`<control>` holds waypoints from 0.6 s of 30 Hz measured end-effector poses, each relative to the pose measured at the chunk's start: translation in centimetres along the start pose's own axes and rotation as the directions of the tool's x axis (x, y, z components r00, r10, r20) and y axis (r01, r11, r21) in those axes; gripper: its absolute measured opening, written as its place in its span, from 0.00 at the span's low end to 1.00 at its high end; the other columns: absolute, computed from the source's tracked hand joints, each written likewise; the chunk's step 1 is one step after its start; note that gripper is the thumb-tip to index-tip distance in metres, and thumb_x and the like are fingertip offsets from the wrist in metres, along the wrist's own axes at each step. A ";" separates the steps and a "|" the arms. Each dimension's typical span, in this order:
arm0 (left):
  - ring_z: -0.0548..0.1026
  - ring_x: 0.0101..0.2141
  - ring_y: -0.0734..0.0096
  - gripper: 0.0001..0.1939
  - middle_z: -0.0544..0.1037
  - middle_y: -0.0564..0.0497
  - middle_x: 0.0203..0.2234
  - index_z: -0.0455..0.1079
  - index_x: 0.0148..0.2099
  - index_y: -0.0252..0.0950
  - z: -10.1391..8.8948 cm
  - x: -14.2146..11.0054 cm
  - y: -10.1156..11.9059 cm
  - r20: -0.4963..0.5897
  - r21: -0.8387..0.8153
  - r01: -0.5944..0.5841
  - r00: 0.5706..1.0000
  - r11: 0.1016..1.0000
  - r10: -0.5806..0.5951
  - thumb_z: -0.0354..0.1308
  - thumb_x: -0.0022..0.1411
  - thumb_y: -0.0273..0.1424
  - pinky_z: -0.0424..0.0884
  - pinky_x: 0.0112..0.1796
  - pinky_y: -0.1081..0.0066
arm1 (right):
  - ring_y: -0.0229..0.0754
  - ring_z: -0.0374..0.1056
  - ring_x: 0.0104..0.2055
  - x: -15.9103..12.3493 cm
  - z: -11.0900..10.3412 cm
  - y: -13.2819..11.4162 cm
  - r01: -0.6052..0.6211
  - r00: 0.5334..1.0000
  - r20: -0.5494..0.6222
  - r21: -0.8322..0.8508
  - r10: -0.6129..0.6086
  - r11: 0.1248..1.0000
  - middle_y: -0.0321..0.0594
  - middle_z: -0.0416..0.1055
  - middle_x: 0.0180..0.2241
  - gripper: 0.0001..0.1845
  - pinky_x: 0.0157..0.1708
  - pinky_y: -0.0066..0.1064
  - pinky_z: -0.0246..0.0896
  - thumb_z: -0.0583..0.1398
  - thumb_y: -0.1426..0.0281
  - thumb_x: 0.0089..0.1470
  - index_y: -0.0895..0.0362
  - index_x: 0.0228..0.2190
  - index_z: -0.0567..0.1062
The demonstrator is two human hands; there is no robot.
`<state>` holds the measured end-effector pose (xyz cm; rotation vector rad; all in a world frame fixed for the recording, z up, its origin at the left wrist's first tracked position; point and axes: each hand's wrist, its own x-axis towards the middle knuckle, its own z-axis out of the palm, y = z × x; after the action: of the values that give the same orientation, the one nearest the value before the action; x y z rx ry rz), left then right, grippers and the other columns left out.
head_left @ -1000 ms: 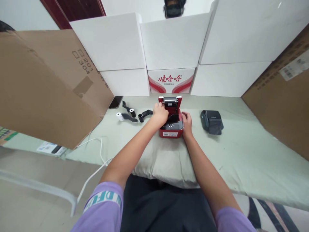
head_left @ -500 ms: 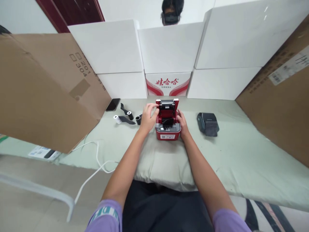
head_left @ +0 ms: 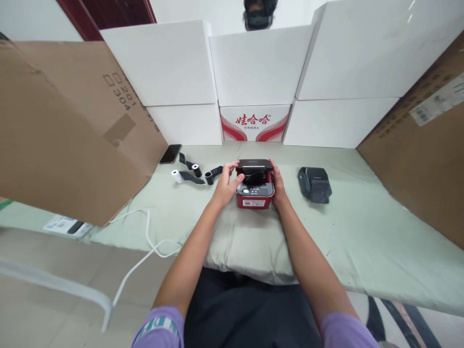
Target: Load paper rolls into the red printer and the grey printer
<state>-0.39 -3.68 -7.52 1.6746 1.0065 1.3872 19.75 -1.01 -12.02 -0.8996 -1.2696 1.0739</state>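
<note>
A small red thermal printer (head_left: 255, 202) stands on the cloth in front of me, its dark-topped lid (head_left: 254, 165) tipped partway down over the paper bay. Dark material shows inside the bay. My left hand (head_left: 225, 186) is at the lid's left edge, fingers behind it and thumb in front. Against the printer's right side, my right hand (head_left: 278, 186) is curled, fingertips reaching up by the lid's corner. Left of the printer lie a white-cored roll (head_left: 177, 176) with a black strip, a black roll (head_left: 196, 170) and another black roll (head_left: 209, 178), each partly unwound.
A dark portable device (head_left: 314, 185) sits to the right. At the back left lies a phone (head_left: 170, 153). White boxes (head_left: 253, 67) wall off the back, with cardboard (head_left: 65, 125) on the left and more cardboard (head_left: 431, 159) on the right. A white cable (head_left: 148, 232) hangs over the front edge.
The printer's lid has swung from upright to partly lowered. My left hand has come out of the bay and moved to the lid's left edge. My right hand stays at the right side.
</note>
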 end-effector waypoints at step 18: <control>0.59 0.68 0.65 0.22 0.64 0.50 0.66 0.65 0.50 0.41 2.1 -0.3 -0.5 -0.078 -0.290 0.265 0.951 0.920 -0.299 0.50 0.53 0.21 0.54 0.67 0.60 | 0.49 0.69 0.54 0.3 -0.2 -1.1 -0.024 0.999 -0.044 -0.054 0.022 0.998 0.43 0.70 0.59 0.38 0.54 0.44 0.65 0.55 0.63 0.44 0.51 0.59 0.63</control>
<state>1.57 -3.82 -8.40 1.2009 1.0228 1.3744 20.10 -1.01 -10.96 -0.9754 -1.2605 1.0368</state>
